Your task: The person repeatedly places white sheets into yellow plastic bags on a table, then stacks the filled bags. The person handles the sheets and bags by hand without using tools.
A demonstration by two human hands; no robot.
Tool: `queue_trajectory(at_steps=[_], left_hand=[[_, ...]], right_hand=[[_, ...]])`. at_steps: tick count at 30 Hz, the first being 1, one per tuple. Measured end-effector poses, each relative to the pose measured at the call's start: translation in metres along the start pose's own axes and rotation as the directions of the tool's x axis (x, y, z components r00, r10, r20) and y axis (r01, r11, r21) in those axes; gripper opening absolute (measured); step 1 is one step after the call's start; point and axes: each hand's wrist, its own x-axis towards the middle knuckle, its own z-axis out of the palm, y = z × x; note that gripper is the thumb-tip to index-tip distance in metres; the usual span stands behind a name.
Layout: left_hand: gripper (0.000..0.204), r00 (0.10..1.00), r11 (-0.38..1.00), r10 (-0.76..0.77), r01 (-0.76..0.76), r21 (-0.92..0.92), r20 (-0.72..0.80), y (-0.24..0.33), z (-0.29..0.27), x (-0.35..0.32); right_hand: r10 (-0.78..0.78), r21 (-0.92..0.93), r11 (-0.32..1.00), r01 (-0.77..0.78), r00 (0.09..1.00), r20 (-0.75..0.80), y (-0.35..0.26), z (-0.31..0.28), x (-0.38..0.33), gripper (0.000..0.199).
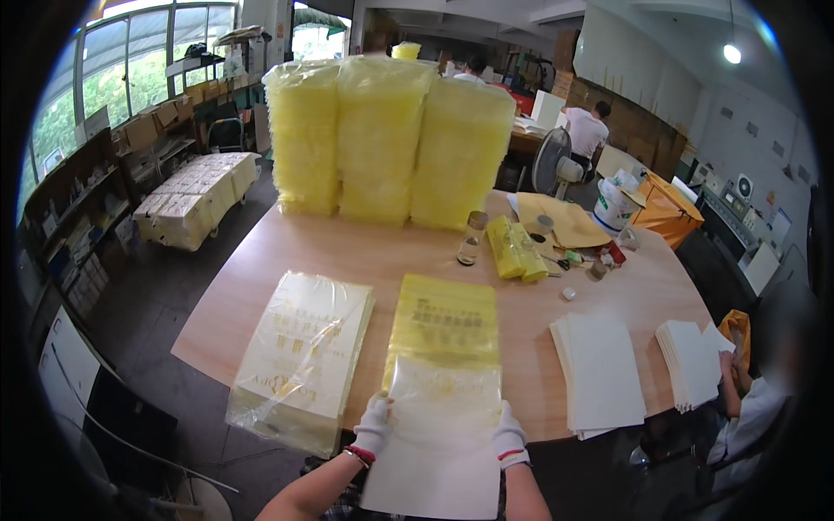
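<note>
Both my hands wear white gloves with pinkish-red cuffs. My left hand point(373, 425) is closed on the left edge of a white paper folder point(434, 460), and my right hand point(507, 434) grips its right edge. The folder lies flat at the table's near edge and sticks out toward me. Its far end overlaps a stack of yellow printed plastic bags point(447, 326); I cannot tell whether it is inside the top bag. Left of my hands lies a pile of white folders in clear plastic bags point(300, 347), with gold print.
Tall yellow bag stacks point(382, 139) stand across the table's far side. White folder stacks point(599, 373) lie to the right, beside a seated person point(751, 408). A glass jar point(469, 239), yellow packets point(517, 250), scissors point(560, 263) and a white bucket point(615, 204) sit farther back.
</note>
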Motion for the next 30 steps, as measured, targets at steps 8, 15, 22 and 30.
queue_trajectory(at_steps=[8, 15, 22, 30], left_hand=[[0.023, 0.953, 0.992, -0.057, 0.087, -0.089, 0.296, 0.02, -0.053, -0.076], [0.044, 0.816, 0.987, 0.039, 0.057, -0.148, 0.577, 0.067, -0.14, -0.165], [0.054, 0.698, 0.87, 0.226, 0.169, -0.462, 0.679, 0.054, -0.137, -0.192], [0.013, 0.946, 0.869, 0.208, -0.062, -0.492, 0.247, 0.079, -0.108, -0.159]], right_hand=[[-0.203, 0.224, 0.958, 0.177, 0.974, 0.099, 0.03, 0.009, -0.129, 0.081], [-0.392, 0.455, 0.823, 0.34, 0.919, 0.024, 0.051, 0.019, -0.247, 0.07], [-0.512, 0.418, 0.799, 0.432, 0.853, 0.098, 0.059, 0.033, -0.279, 0.052], [-0.358, 0.691, 0.667, 0.278, 0.933, -0.03, 0.104, 0.008, -0.276, 0.027]])
